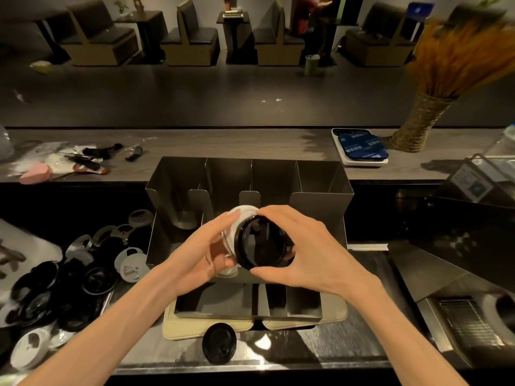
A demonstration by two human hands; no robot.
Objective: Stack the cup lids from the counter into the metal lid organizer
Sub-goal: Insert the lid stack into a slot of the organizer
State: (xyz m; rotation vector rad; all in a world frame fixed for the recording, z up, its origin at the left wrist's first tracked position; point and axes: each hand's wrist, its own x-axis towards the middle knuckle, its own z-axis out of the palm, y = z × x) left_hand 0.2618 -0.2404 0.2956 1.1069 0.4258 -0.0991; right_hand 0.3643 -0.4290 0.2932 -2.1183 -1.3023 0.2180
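A stack of cup lids point(260, 242), white ones behind and a black one facing me, is held on its side between both hands above the metal lid organizer point(320, 179). My left hand point(203, 254) grips the stack's left side and my right hand point(309, 246) wraps its right side. The organizer stands in the middle of the counter with several upright compartments. A heap of loose black and white lids point(72, 280) lies on the counter to the left. One black lid point(219, 342) lies alone near the front edge.
A cream tray point(178, 330) sits under the organizer's front. A white scale with blue pads point(359, 147) and a woven vase of dried grass point(418, 126) stand on the raised ledge at right. Clutter and a pink object point(36, 172) lie at far left. A sink point(473, 321) is at right.
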